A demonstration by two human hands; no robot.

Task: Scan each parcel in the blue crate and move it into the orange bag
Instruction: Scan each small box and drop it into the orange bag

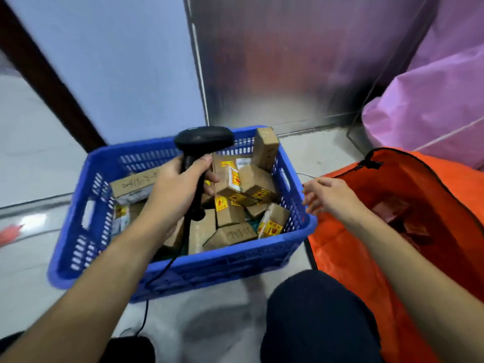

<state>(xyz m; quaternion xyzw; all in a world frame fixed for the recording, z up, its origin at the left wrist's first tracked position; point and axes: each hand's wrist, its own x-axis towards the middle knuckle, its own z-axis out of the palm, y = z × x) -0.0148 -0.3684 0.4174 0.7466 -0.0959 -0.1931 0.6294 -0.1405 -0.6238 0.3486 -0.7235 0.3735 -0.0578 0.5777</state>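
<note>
Left grip [178,189] holds scanner [204,138] over crate [183,260]; right grip [330,195] empty, fingers loose — pick a top parcel [258,183], turn label toward scanner, then bag [340,258].

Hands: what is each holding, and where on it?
Left hand grips the black scanner by its handle. Right hand holds nothing, fingers relaxed.
</note>
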